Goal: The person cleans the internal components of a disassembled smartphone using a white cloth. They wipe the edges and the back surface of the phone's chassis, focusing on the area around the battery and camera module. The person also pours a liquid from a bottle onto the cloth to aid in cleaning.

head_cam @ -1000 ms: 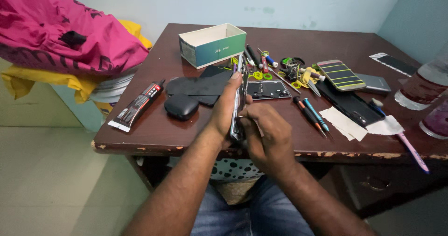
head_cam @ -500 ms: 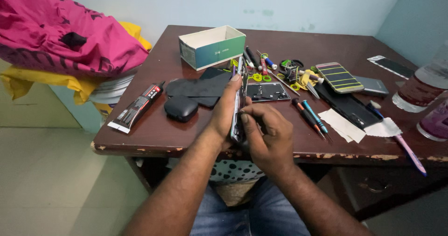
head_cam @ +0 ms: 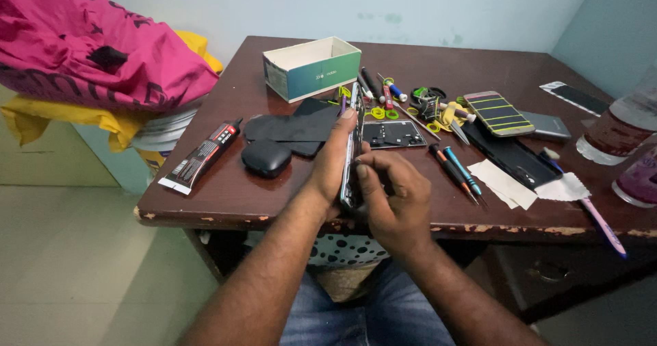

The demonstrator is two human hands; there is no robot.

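The left hand [head_cam: 335, 161] grips a smartphone [head_cam: 353, 147] stood on edge above the near rim of the tabletop [head_cam: 233, 195], while the right hand [head_cam: 390, 195] pinches at its edge, fingers curled tight. A slip could likely drop the phone off the near edge, or too much prying could crack it; a jolt might scatter the screwdrivers [head_cam: 455, 168] close by.

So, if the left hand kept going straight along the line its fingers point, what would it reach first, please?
The left hand points away from the body, fingers up along the phone held on edge. Straight on, it would probably first meet the black sheet and then the green and white box, though depth is hard to judge.
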